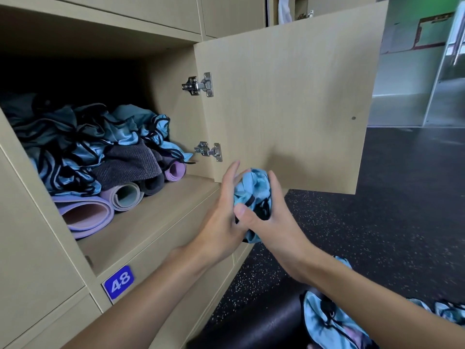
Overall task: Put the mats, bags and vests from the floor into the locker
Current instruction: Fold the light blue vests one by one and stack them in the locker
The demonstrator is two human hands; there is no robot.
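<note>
Both hands work one thing: the left hand (224, 217) and the right hand (271, 222) press a crumpled blue bag (254, 195) between them, left palm flat against its side with the fingers straight, right hand curled round it with the thumb across the front. The bundle is held in the air just outside the locker (141, 222), past the front right corner of its shelf and in front of the open door (289, 104).

What counts for the next move is the direction. The locker mouth lies to the left of the bundle and beyond it, and the left arm is on that side, so it is the nearer one to carry the bag in. Inside, rolled mats (85, 215) lie along the shelf's left half with their ends facing out, and a heap of bags (83, 142) sits on top of them. Bare shelf shows only along the front edge and toward the right wall, so I judge the bag must go up onto the heap or into that right-hand strip.

More blue bags (324, 321) remain on the floor (402, 197) at lower right, under the right forearm.
</note>
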